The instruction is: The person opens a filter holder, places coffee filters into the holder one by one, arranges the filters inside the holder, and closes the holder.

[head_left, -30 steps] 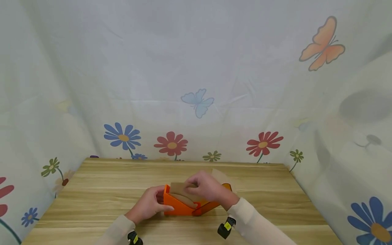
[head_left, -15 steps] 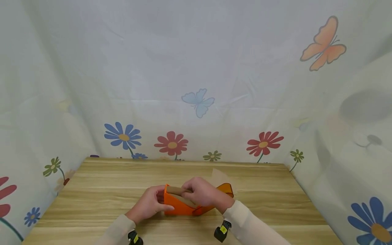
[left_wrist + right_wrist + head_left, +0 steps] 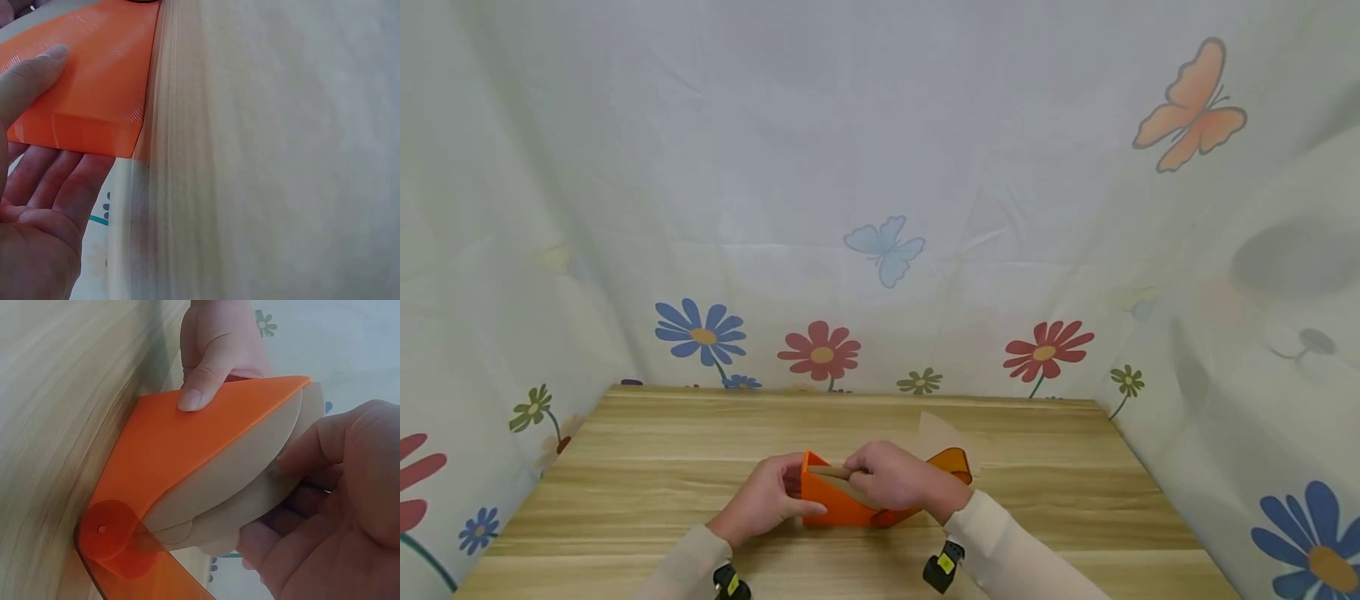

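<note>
An orange box (image 3: 838, 507) stands on the table, its translucent orange lid (image 3: 953, 460) swung out to the right on a round pivot. My left hand (image 3: 766, 497) grips the box's left end; the thumb presses the front wall, and the fingers reach round the end. Fan-shaped brown paper sheets, like coffee filters (image 3: 228, 478), stick out of the box's sloping opening. With thumb and fingers, my right hand (image 3: 891, 477) pinches these filters at their curved edge. Their lower part is hidden inside the box.
Behind the lid lies a pale brown paper piece (image 3: 938, 433) on the wooden table (image 3: 715, 433). A white cloth (image 3: 880, 150) printed with flowers and butterflies hangs behind the table and at both sides.
My right hand has come down and slightly toward the box. The filters it holds sit lower in the opening than before. My left hand and the box have stayed in place.
</note>
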Motion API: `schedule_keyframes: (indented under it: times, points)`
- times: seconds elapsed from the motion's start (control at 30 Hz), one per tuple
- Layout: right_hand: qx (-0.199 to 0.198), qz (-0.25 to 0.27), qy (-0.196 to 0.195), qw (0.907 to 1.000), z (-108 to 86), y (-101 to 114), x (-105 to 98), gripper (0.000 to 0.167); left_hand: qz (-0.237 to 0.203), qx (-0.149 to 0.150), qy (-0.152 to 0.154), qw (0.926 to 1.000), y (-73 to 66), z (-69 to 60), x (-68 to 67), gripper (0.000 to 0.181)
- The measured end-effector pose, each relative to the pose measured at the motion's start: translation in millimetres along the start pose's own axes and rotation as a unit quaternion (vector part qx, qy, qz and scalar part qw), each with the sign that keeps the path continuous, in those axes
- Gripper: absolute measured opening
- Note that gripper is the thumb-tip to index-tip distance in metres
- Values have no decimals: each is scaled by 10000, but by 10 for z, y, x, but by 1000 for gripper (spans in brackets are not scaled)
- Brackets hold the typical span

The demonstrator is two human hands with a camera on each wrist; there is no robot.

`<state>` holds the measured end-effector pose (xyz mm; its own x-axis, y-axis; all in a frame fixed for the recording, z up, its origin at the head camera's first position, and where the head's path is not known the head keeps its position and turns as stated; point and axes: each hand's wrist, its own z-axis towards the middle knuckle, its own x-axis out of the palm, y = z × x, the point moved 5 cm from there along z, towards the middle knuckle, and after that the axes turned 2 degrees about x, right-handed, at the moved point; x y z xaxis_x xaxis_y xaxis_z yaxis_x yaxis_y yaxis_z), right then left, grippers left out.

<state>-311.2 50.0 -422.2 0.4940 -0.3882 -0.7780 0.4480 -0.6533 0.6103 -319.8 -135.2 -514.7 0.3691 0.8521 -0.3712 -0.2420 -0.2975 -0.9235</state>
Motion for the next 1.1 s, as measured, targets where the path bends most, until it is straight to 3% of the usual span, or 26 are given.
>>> schedule_keyframes:
  times: [0.3,0.63,1.1]
  points:
    - [-67,-316,353,9989,15,-19,74,18,-58,-20,19,10000,25,1,-1,55]
    - [-207,-532,308,9979,-9,14,41,7,-110,14,20,9999,7,2,15,55]
    - [-60,331,160,9993,-171,39,-179,22,-226,33,13,9997,0,7,16,55]
